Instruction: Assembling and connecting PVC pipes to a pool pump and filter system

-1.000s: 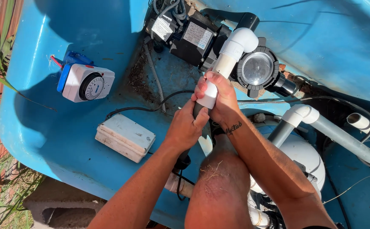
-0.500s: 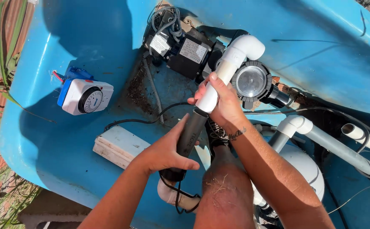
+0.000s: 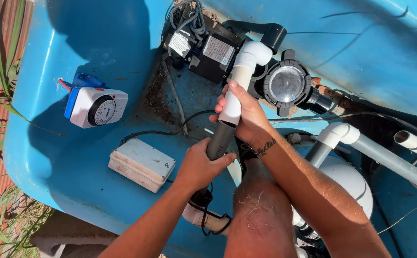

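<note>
While the left hand closes its fingers around the grey pipe, the right hand grips the white pipe above, at seven o'clock from the black pump.

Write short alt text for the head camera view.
Two bare hands grip an upright pipe beside a black pool pump: right hand on the white plastic section, left hand on the grey section, inside a blue plastic enclosure.
</note>
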